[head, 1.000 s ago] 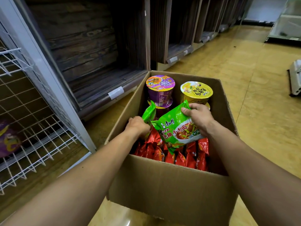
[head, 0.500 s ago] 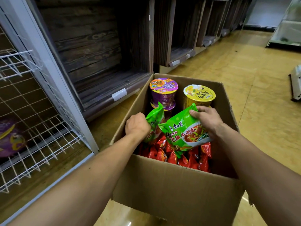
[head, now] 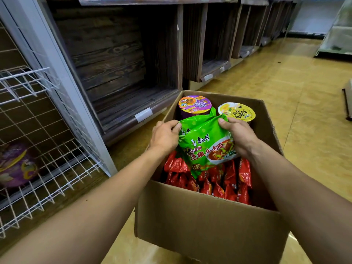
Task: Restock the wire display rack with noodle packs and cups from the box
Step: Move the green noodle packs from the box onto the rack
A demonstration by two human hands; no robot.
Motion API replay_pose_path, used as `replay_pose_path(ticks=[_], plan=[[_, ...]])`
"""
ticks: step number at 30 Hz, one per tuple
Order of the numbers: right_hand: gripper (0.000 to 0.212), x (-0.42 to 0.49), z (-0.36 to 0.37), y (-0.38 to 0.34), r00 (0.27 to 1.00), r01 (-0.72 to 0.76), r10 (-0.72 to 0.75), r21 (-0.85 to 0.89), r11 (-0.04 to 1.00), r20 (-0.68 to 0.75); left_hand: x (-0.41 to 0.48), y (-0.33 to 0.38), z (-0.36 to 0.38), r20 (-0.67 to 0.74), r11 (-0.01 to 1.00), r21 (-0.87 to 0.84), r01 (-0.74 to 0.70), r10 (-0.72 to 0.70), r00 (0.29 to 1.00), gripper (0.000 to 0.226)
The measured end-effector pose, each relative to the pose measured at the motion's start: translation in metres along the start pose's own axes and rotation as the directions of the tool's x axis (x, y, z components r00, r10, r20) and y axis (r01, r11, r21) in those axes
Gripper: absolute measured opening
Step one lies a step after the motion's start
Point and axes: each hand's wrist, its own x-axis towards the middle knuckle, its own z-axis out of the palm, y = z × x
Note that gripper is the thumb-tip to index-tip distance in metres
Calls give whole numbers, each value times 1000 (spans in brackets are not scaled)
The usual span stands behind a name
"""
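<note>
So the wire rack (head: 62,161) stands left of the box (head: 209,229), with one purple cup (head: 16,164) sitting on its lower shelf and lots of bare wire around it. The box is on the floor right in front of me. A row of red packs (head: 230,178) stands on edge along its near side. A purple-lid cup (head: 194,104) and a yellow-lid cup (head: 236,111) stand at its far side.

Over the middle of the box I've got the green noodle packs (head: 205,141). It looks like two stacked, with the back one just peeking out on top. My left hand (head: 164,137) pinches the far-left corner and my right hand (head: 238,134) grips the far-right one, so both are closed on the plastic. The packs' long side runs from the far side of the box down toward me, tilted face-up.

The left hand is on the side of the box nearest the rack, so I reckon it leads the swing over. The crinkly plastic could slip.
</note>
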Motion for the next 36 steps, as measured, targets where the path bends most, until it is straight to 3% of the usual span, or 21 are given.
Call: replay_pose_path(ticks=[1,3,4,6,12,17,21,26,28,31,36], plan=[[9,0,2,-1,1000,-2,2,15,1000,21,0,1,-1,7,999,-44,-8,8,1000,24],[41,2,4,0,999,-15,11,63,998,54,-2,3,-3,24,988,-153,-22,26,999,25],[35,0,6,-2,997,-11,5,84,996,73,-4,5,-4,42,978,-210,-11,21,999,25],[3,-4,9,-5,996,-8,0,89,996,88,-8,7,-5,71,955,-294,30,-9,997,27],[18,-1,17,-8,998,54,-56,78,996,29,-13,10,-5,109,901,-423,95,-54,993,31],[12,-3,22,-12,996,72,-72,15,997,61,-16,13,-8,142,863,-488,131,-70,987,26],[18,-3,25,-12,996,83,-81,45,996,-41,-18,18,-12,211,808,-551,208,-105,972,22],[22,0,34,-16,980,88,-64,126,988,-187,-19,21,-18,180,759,-630,162,-60,982,39],[16,4,36,-18,967,73,-28,169,983,-254,-20,19,-20,176,746,-660,93,32,984,58],[29,8,38,-18,948,16,72,274,962,-309,-17,13,-15,190,739,-671,49,108,976,86],[7,9,38,-20,925,-59,163,295,954,-343,-21,13,-9,221,742,-665,84,88,971,83]])
